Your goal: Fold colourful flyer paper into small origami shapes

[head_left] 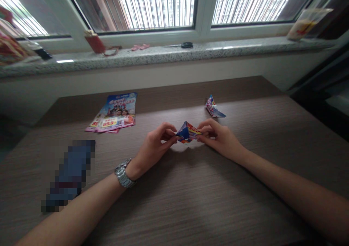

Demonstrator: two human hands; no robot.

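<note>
A small folded piece of colourful printed paper (pixel 188 132), blue, red and yellow, is held just above the brown table (pixel 174 202). My left hand (pixel 158 140) pinches its left corner between thumb and fingers. The right corner is pinched by my right hand (pixel 218 137). The paper rises to a peak in the middle. Behind my right hand, a second folded paper piece (pixel 213 107) stands on the table, touching neither hand.
Printed flyers (pixel 117 113) lie stacked at the back left. A dark pixelated object (pixel 71 173) is beside my left forearm. On the windowsill (pixel 152 56) are scissors (pixel 185 45), a red case (pixel 95 43), pink pieces (pixel 140 47) and a plastic bag (pixel 302 27).
</note>
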